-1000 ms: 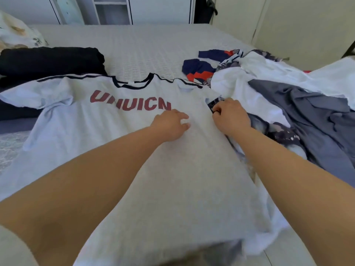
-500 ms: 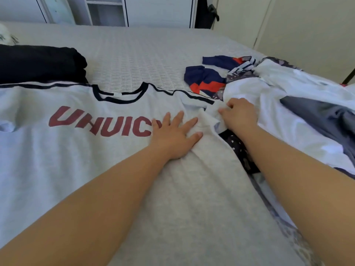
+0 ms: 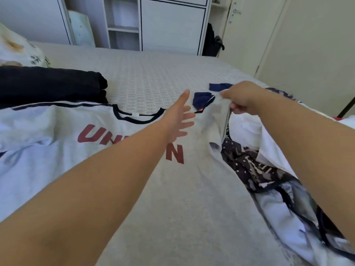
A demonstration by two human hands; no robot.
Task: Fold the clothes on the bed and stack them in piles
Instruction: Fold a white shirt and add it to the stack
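A pale grey T-shirt [image 3: 172,198] with red letters and a dark collar lies spread face up across the bed [image 3: 153,73]. My right hand [image 3: 242,98] grips the shirt's right sleeve and holds it lifted off the bed. My left hand [image 3: 178,118] hovers over the shirt's right shoulder with straight, spread fingers and holds nothing. A folded dark garment pile [image 3: 51,83] sits at the left, just beyond the shirt. A heap of unfolded clothes [image 3: 269,169], white, patterned dark and blue, lies at the right under my right forearm.
A navy and red garment [image 3: 201,98] lies beyond my hands on the bedspread. A patterned pillow [image 3: 21,48] is at the far left. White shelves and cupboard [image 3: 153,24] stand behind the bed, cream wardrobe doors [image 3: 307,45] at the right.
My right hand has lifted the shirt's right sleeve up from the bed. My left hand has come off the shirt, where it pressed flat, and now reaches forward with fingers spread.
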